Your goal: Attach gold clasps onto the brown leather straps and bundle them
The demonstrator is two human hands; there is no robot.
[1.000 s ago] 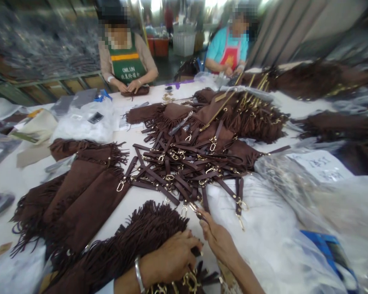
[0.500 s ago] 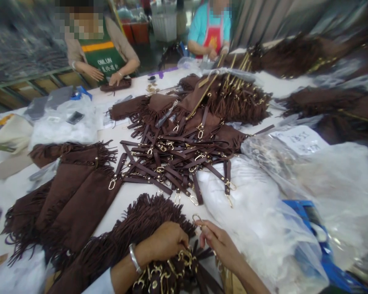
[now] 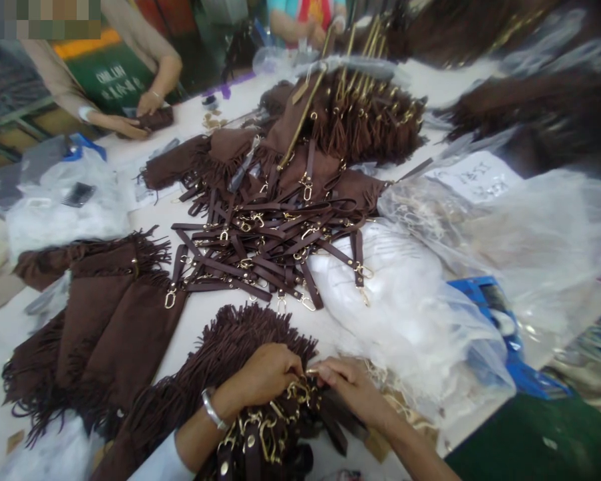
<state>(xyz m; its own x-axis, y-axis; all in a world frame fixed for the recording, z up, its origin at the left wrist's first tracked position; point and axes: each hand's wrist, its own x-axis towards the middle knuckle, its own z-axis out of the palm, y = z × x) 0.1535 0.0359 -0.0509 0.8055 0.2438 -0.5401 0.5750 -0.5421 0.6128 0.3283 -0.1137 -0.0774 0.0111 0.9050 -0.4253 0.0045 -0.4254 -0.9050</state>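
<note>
The right hand (image 3: 349,386) pinches a gold clasp (image 3: 312,371) just beside the fingertips of the left hand (image 3: 268,374) — whether those pinch anything, I cannot tell. Good work here likely means keeping the clasp steady — and the fringe (image 3: 255,331) and bunched straps (image 3: 252,454) clear of it.

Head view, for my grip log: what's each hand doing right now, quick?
Left hand: curled by the gold-coloured clasps; what it grips cannot be told.
Right hand: closed, pinching a gold-coloured metal fitting.
</note>
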